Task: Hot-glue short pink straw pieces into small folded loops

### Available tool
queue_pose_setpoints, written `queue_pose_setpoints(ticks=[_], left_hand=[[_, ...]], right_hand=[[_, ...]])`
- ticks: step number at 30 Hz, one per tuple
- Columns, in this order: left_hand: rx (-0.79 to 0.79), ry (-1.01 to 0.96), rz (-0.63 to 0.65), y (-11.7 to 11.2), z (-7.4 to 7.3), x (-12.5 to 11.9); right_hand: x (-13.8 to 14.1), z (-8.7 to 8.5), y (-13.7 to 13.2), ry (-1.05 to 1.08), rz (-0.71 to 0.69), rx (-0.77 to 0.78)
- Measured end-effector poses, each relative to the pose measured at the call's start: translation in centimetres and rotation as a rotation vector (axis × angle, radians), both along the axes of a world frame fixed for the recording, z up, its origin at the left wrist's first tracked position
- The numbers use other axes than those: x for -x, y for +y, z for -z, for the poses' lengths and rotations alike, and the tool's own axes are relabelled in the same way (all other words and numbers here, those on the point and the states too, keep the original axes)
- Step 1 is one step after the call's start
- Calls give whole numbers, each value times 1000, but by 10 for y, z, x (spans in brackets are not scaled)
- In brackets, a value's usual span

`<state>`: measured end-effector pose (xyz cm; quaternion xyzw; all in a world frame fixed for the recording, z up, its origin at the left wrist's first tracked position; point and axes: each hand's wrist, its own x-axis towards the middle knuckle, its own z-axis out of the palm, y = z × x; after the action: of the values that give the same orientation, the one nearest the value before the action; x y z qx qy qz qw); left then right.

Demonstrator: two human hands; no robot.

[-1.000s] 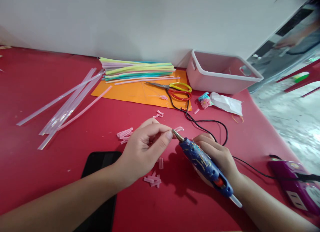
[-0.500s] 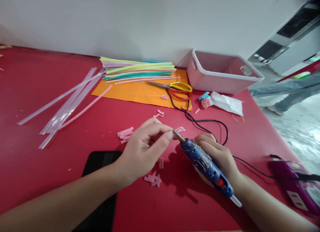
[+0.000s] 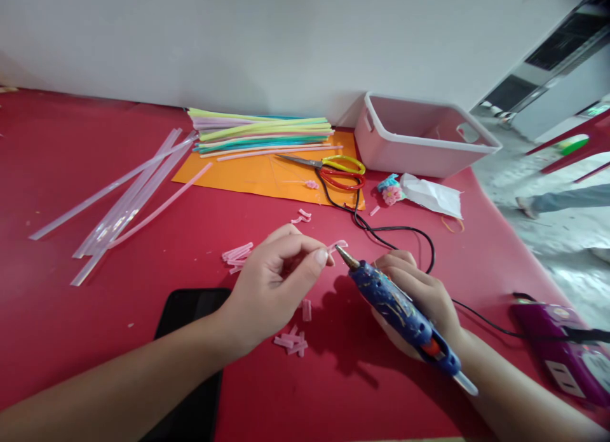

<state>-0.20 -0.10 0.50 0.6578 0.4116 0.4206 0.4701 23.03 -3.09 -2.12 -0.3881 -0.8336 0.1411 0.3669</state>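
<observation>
Between thumb and forefinger, my left hand (image 3: pixel 281 283) pinches a small pink strip (image 3: pixel 339 245), its free end pointing right. My right hand (image 3: pixel 422 296) is wrapped round a blue hot glue gun (image 3: pixel 395 305). The gun's metal nozzle is at the strip, close to my left fingertips; whether it touches I cannot tell. A clear glue stick (image 3: pixel 466 383) pokes out of the gun's back end. Short cut pink pieces lie on the red table in small piles (image 3: pixel 291 340), partly beside and behind my left hand.
Scissors (image 3: pixel 328 169) and coloured strips (image 3: pixel 262 134) lie on an orange sheet (image 3: pixel 229 181). A pink bin (image 3: pixel 424 153) stands at the back. Clear glue sticks (image 3: pixel 124 200) are at left, a black phone (image 3: pixel 185 391) under my left forearm, a purple power box (image 3: pixel 553 347) at right.
The glue gun has shifted slightly right and its nozzle has slid along the pink strip, away from my left fingertips. My left hand has hardly moved.
</observation>
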Motion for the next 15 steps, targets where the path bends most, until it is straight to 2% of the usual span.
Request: queue_pose_setpoints(ticks=[8,15], left_hand=[[-22,-28,36,1,2,0],[-56,-2,17,-1,1,0]], right_hand=[[-5,0,0,-75,-38,67],[-5,2,-1,-66,-41,85]])
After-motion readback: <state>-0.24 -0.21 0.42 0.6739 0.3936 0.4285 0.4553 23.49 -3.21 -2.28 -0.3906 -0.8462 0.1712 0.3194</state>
